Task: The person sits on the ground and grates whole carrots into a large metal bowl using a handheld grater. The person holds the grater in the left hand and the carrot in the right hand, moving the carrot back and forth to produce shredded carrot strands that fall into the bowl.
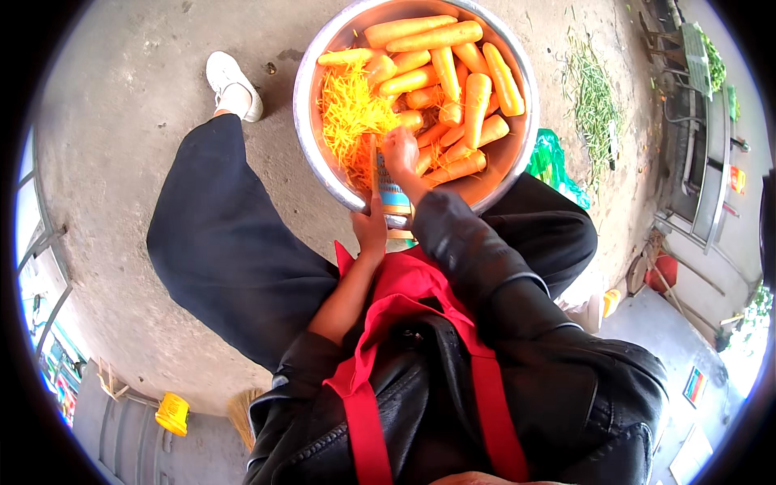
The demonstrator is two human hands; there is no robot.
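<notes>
A wide metal basin (pixel 526 115) stands between my legs, with many whole peeled carrots (pixel 502 79) on its right and a heap of shredded carrot (pixel 351 115) on its left. A grater (pixel 395 197) with a wooden frame leans over the basin's near rim. My left hand (pixel 371 227) grips the grater's left edge at that rim. Over the grater's upper part is my right hand (pixel 401 151), its fingers curled; whether a piece of carrot is under them is hidden.
Green trimmings (pixel 594 103) lie on the concrete floor to the right. A green plastic bag (pixel 553 167) touches the basin's right side. A yellow bucket (pixel 173 414) and a straw broom (pixel 245 415) are at the lower left. Metal racks stand far right.
</notes>
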